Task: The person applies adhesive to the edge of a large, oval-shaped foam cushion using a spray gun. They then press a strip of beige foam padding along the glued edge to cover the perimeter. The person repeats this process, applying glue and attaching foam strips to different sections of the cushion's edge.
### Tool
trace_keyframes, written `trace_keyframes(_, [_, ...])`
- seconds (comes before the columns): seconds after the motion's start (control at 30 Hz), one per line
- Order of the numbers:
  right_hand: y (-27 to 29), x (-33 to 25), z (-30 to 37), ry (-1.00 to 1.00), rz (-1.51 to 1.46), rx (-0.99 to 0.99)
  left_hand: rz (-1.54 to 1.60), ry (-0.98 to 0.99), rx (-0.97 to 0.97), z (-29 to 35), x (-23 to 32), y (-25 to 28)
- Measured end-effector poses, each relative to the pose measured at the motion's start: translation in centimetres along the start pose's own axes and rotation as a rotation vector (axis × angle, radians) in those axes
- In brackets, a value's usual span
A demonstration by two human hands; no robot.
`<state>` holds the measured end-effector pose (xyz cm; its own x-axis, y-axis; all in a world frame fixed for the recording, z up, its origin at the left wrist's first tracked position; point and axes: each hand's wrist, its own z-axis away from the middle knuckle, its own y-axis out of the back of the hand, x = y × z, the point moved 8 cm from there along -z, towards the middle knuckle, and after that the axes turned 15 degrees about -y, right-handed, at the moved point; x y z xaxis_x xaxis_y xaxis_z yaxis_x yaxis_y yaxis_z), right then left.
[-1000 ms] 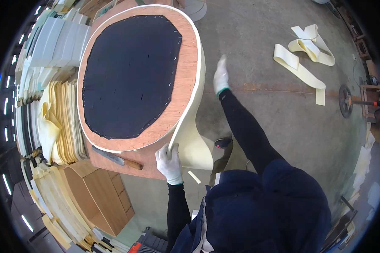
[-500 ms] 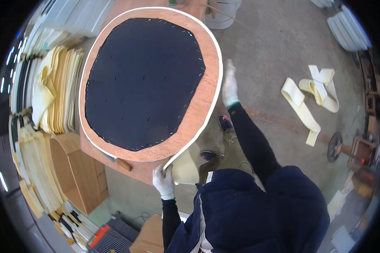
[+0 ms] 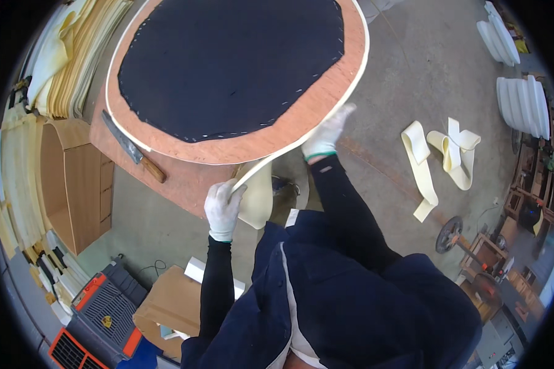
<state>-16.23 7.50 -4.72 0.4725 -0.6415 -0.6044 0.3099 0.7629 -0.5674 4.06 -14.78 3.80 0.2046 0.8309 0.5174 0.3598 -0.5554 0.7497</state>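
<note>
A rounded wooden panel lies on a reddish board, its middle covered by black cloth stapled round the edge. A cream foam strip runs along the panel's rim. At the near side the strip leaves the rim, and my gloved left hand pinches it there. Part of it hangs as a wide flap beside that hand. My right hand, also white-gloved, lies against the strip on the near right rim with its fingers stretched out. Some of its fingers are hard to make out.
A knife with a wooden handle rests on the board left of the panel. Stacked foam sheets and a cardboard box stand at left. Foam offcuts lie on the floor at right, near a wheel.
The view has shifted, with the panel higher in the picture. My right hand has come from beside the panel's right edge to its near right rim. My left hand still pinches the strip.
</note>
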Motion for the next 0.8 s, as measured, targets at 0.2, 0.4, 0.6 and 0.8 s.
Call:
trace_keyframes(0.2, [0.0,2.8,1.6,-0.191,-0.173,0.258,0.048,-0.023,0.101,0.6,-0.8,0.5])
trace_keyframes(0.4, [-0.2,6.3,3.2,-0.289,-0.297,0.211,0.162,0.158,-0.291,7.0,-3.2,-1.7])
trace_keyframes(0.6, [-2.6,9.4,3.5,-0.351,-0.387,-0.05,0.188,0.054,-0.273,9.9,-1.8,-2.0])
trace_keyframes(0.8, [0.6,11.2,5.7,-0.564,-0.165,0.235,0.207,0.157,-0.091,8.8,-1.5,2.9])
